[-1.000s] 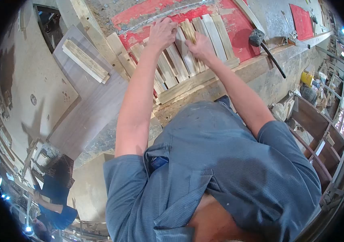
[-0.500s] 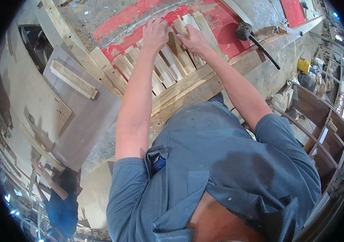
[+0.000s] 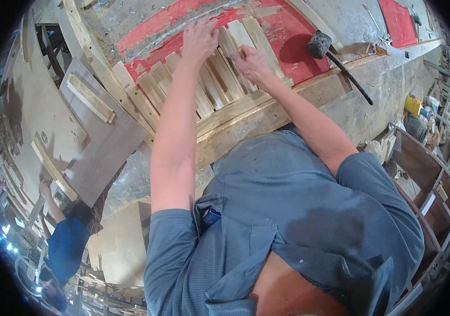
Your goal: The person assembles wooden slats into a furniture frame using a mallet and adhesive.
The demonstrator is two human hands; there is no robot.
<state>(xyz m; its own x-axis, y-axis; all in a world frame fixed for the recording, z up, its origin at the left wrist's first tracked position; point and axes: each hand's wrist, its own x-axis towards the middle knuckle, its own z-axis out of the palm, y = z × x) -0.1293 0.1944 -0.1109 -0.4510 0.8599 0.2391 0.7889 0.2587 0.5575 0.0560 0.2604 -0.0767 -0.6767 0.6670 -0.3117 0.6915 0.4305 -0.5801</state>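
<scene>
Several pale wooden strips (image 3: 204, 100) lie side by side in a slanting row against a wooden rail (image 3: 235, 110). At the far ends of the strips, my left hand (image 3: 200, 39) rests with its fingers stretched out. My right hand (image 3: 253, 64) is curled over a strip near the right part of the row, its fingers closed around the edge. A longer strip (image 3: 263, 45) lies just right of that hand. The fingers hide parts of the strips below them.
A black-headed mallet (image 3: 320, 45) lies across the rail at the right. Red patches (image 3: 299, 58) mark the bench top. A plywood sheet (image 3: 98, 147) carrying a short wooden bar (image 3: 91, 98) is at left. Another person (image 3: 67, 245) works at the lower left.
My right hand has drawn slightly nearer to my body and its fingers have curled in more. My left hand stays at the far strip ends. The whole view has shifted somewhat.
</scene>
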